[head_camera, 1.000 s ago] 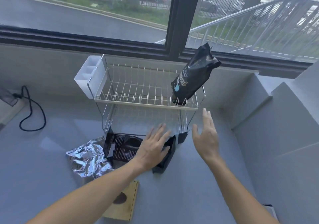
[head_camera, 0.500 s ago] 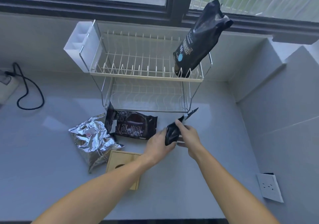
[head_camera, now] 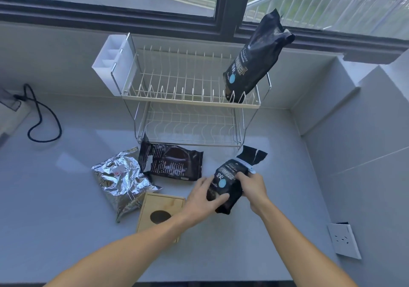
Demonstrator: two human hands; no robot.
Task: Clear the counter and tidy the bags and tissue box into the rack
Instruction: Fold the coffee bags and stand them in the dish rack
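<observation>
A two-tier wire rack (head_camera: 188, 100) stands at the back of the grey counter (head_camera: 66, 231). One black bag (head_camera: 256, 58) leans upright at the right end of its top tier. Both hands hold a second black bag (head_camera: 228, 182) with a blue dot, just above the counter in front of the rack. My left hand (head_camera: 203, 198) grips its lower left side, and my right hand (head_camera: 252, 187) grips its right side. On the counter lie a dark brown bag (head_camera: 174, 165), a crumpled silver foil bag (head_camera: 121, 180) and a wooden tissue box (head_camera: 159, 213).
A white cutlery holder (head_camera: 110, 65) hangs on the rack's left end. A black cable (head_camera: 42, 118) loops on the counter at far left. A white socket plate (head_camera: 343, 240) sits on the right wall. Grey walls enclose the counter at the back and right.
Both hands went from open near the rack's foot to gripping the small black bag. They drew it toward me and turned its label upward. The view tilted down.
</observation>
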